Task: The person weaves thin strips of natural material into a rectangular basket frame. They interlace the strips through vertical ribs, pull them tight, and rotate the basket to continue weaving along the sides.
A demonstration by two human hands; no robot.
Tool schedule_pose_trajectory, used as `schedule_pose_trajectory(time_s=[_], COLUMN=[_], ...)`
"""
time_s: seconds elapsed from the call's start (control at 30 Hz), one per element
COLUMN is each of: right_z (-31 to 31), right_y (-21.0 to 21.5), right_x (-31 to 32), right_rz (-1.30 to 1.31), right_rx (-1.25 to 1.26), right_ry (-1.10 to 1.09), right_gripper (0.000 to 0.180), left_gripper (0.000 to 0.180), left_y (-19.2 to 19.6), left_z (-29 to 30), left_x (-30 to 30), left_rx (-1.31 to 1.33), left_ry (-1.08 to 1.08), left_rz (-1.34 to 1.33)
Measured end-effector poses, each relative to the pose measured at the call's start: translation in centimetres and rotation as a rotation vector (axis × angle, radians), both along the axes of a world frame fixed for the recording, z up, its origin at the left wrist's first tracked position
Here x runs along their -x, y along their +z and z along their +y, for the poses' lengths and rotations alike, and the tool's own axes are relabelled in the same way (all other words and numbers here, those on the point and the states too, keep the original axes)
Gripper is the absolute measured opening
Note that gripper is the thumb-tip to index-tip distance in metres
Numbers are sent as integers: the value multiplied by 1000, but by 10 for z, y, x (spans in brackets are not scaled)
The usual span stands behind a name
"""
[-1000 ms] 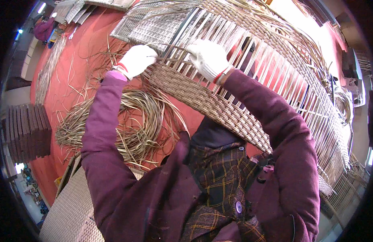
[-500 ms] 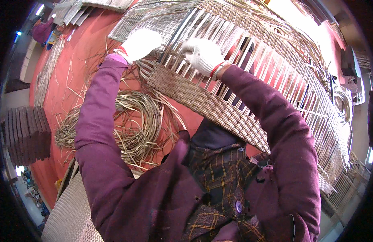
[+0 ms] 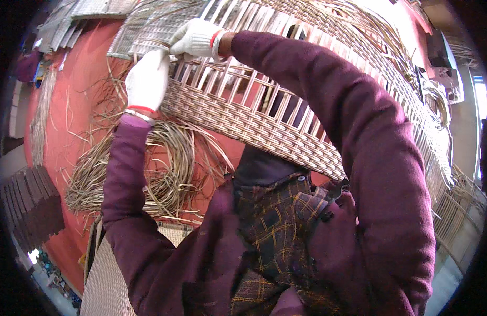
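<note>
A partly woven panel [image 3: 233,113] of brown and tan flat strands lies slanted in front of me, with a dense woven band along its near edge and open rows of ribs beyond. Both hands wear white knit gloves and meet at the panel's left end. My left hand [image 3: 147,81] is closed at the panel's corner, its fingertips at a thin weaving strand [image 3: 155,42]; bright glare blurs its fingers. Just beyond it, my right hand [image 3: 197,39] reaches across the panel, fingers pinched on the same strand.
A loose coil of strands [image 3: 172,168] lies on the red floor covering [image 3: 56,203] left of the panel. Dark brown stacked slabs [image 3: 33,205] stand at far left. A woven sheet [image 3: 109,268] is near my left elbow. Loose strands [image 3: 354,29] trail over the panel's far side.
My right hand has moved left across the panel to join the left hand, which has come nearer and turned upright. The view has shifted slightly.
</note>
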State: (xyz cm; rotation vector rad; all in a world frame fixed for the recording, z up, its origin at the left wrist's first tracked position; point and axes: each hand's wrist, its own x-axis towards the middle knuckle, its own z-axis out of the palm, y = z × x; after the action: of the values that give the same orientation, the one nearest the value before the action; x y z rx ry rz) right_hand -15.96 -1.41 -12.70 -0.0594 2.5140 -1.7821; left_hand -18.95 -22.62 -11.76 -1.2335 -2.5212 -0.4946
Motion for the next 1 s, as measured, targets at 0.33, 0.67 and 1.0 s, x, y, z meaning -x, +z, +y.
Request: schedule_pose_trajectory(time_s=[0.33,0.67,1.0], right_z=[67,122,115], right_y=[23,56,10], right_x=[82,-224,-277], right_rz=[455,69,321], right_rx=[-1364,-970,-1165], right_ry=[47,-128,-101], right_gripper=[26,23,19], left_gripper=[39,37,33], left_y=[-50,-63,-66], left_z=[2,-4,-6], left_x=[-9,-6,-3], left_rx=[-76,-373,-343], left_ry=[170,96,89], left_rz=[-57,-227,-185])
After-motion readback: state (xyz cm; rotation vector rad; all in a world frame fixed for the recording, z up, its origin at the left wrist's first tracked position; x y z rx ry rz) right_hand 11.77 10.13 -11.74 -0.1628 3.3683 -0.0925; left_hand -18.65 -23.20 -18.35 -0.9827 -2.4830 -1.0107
